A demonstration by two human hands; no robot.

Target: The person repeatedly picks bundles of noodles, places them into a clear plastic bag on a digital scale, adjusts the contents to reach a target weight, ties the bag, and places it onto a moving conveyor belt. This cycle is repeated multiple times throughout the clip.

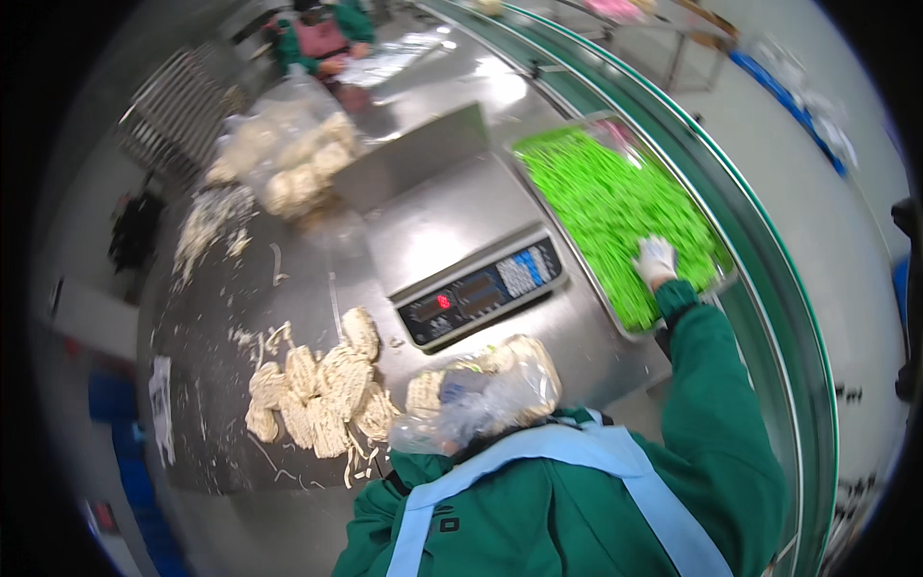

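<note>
My right hand [656, 260], in a white glove, rests on a heap of bright green thin strips [601, 207]. Its fingers look apart, with nothing visible held in them. The strips fill a shallow metal tray [733, 276] to the right of the scale. My left sleeve [415, 469] runs up to a clear plastic bag [481, 396] close to my body; the left hand itself is hidden there. Pale noodle bundles [519, 358] show in this bag. More loose noodle bundles [332, 396] lie in a pile to its left.
A digital scale [481, 288] with a steel platform stands mid-table. Beyond it sit large clear bags of noodle bundles [293, 159]. Noodle scraps [213, 223] litter the steel table [226, 327]. A green-edged conveyor [769, 260] curves along the right. Another person [322, 38] works at the far end.
</note>
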